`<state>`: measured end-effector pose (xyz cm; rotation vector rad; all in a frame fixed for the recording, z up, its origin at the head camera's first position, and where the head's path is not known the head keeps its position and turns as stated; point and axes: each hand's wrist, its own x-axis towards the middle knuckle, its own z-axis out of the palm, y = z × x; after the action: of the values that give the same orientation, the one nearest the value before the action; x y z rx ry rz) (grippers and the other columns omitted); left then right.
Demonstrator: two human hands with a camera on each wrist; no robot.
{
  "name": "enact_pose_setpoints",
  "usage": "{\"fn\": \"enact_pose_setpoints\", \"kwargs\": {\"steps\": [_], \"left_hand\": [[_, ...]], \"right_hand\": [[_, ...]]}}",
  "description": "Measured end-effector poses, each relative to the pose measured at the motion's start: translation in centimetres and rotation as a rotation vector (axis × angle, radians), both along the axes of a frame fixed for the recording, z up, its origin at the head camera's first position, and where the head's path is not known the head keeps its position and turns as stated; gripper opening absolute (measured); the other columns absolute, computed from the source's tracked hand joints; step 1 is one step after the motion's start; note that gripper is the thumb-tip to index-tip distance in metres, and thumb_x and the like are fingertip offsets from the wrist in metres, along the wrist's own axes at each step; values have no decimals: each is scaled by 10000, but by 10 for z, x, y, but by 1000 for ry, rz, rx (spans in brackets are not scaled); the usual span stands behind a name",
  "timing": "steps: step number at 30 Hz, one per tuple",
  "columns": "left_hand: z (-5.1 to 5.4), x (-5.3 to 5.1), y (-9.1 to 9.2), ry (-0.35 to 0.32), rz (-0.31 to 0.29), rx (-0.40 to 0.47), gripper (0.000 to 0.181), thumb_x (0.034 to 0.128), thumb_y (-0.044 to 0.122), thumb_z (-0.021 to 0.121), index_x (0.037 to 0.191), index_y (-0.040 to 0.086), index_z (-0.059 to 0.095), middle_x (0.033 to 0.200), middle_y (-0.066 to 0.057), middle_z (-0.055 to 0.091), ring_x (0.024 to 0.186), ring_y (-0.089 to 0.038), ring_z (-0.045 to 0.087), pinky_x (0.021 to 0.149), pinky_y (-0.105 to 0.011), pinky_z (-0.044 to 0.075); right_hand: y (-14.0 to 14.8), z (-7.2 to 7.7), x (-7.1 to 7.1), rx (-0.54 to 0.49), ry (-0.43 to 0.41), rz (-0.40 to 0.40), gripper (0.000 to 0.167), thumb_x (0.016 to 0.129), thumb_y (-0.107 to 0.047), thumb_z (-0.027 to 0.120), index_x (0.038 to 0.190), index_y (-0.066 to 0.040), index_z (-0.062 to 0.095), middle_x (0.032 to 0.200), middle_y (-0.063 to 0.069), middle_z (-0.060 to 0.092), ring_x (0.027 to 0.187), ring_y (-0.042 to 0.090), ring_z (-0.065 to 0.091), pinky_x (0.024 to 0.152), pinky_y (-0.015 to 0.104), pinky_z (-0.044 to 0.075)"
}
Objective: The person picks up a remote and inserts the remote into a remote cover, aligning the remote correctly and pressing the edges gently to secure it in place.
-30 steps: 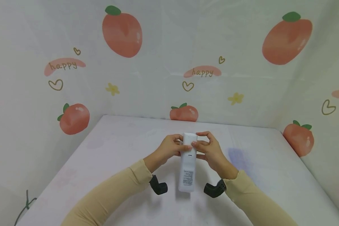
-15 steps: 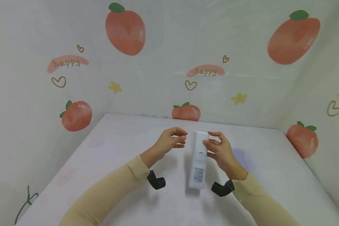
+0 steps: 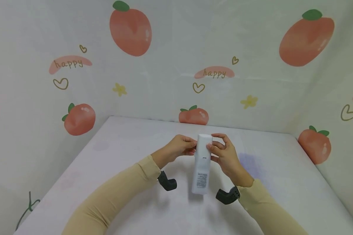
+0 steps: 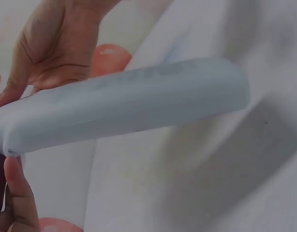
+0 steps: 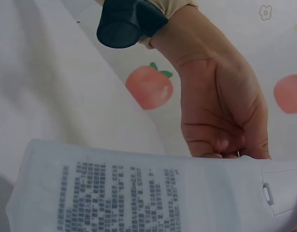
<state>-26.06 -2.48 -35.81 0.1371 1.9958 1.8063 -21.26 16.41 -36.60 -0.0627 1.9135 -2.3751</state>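
A long white remote control point(image 3: 202, 164) is held above the table, its back with printed text facing the head camera. My right hand point(image 3: 227, 157) grips its upper part from the right, thumb on the back. My left hand point(image 3: 177, 147) is at the upper left edge, fingers bent together and pinching it. In the left wrist view, left fingertips point(image 4: 18, 181) meet a small lip on the remote's edge. The right wrist view shows the printed label and a cover with a slot point(image 5: 267, 193); there, the left fingertips are hidden behind the remote.
A white cloth covers the table point(image 3: 135, 137). Behind it hangs a white curtain point(image 3: 170, 88) printed with fruit, hearts and the word happy. Black wrist cameras point(image 3: 168, 182) sit on both cuffs. A dark green cord point(image 3: 29, 207) hangs at the lower left.
The left hand came away from the remote control half a second ago and is now back at its left edge. The right hand has kept its grip, while the remote shifted right, then slightly back left.
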Motion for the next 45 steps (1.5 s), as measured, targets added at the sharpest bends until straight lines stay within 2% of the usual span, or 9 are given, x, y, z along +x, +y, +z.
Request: {"fn": "enact_pose_setpoints", "kwargs": {"steps": [6,12,18,21,25,32,36,40,45], "left_hand": [[4,-1,-6,-55,-22,55,278,950,121,614,1142,-75,659,849,-39,653,725,-121,577,720,-197,534],[5,-4,-11,-54,-18,35,255,928,127,651,1102,-59,675,865,-32,666,694,-106,529,651,-164,483],[7,-6,-14,-100,-68,68,258,929,91,639,1114,-89,651,841,-42,660,699,-113,578,662,-174,521],[7,-5,-14,-97,-93,57,210,935,67,618,1055,-102,653,804,-43,640,690,-109,580,656,-173,523],[5,-3,-11,-64,-101,22,151,943,46,580,914,-87,648,729,-38,590,653,-104,540,638,-170,501],[3,3,-5,-23,-24,10,183,973,53,524,888,-75,624,705,-33,548,630,-91,503,617,-152,475],[2,8,1,46,3,20,189,997,71,496,919,-70,594,703,-20,519,608,-75,473,596,-151,451],[0,10,5,134,53,3,212,990,88,518,1054,-94,603,753,-27,524,645,-88,479,615,-166,455],[-1,10,9,183,111,3,234,972,116,555,1097,-64,635,819,-43,571,707,-116,535,686,-204,524]], "right_hand": [[-3,3,-2,12,24,-15,358,938,10,588,1170,-236,468,891,-111,665,860,86,640,709,288,558],[-5,6,-2,29,25,-18,359,930,8,601,1168,-229,474,884,-108,668,863,96,641,713,294,562],[-5,5,-2,46,16,-9,363,928,8,604,1179,-222,479,898,-107,668,875,101,642,724,298,562],[-5,3,-2,64,21,4,368,924,22,603,1194,-196,480,906,-106,667,883,103,645,724,302,562],[-6,0,-2,106,27,16,404,918,26,611,1252,-120,438,915,-102,657,879,109,641,719,309,564],[-1,-6,-2,160,25,18,459,930,18,597,1313,-62,358,915,-101,648,846,112,640,704,310,573],[-1,-5,-3,151,30,4,450,935,11,593,1309,-79,362,910,-111,646,833,98,646,694,302,571],[-4,-3,-3,149,32,-42,440,928,13,604,1293,-88,381,905,-113,641,832,91,647,696,299,574],[-7,-2,-3,142,44,-90,410,922,11,613,1259,-103,410,909,-110,639,829,87,644,699,296,573]]}}
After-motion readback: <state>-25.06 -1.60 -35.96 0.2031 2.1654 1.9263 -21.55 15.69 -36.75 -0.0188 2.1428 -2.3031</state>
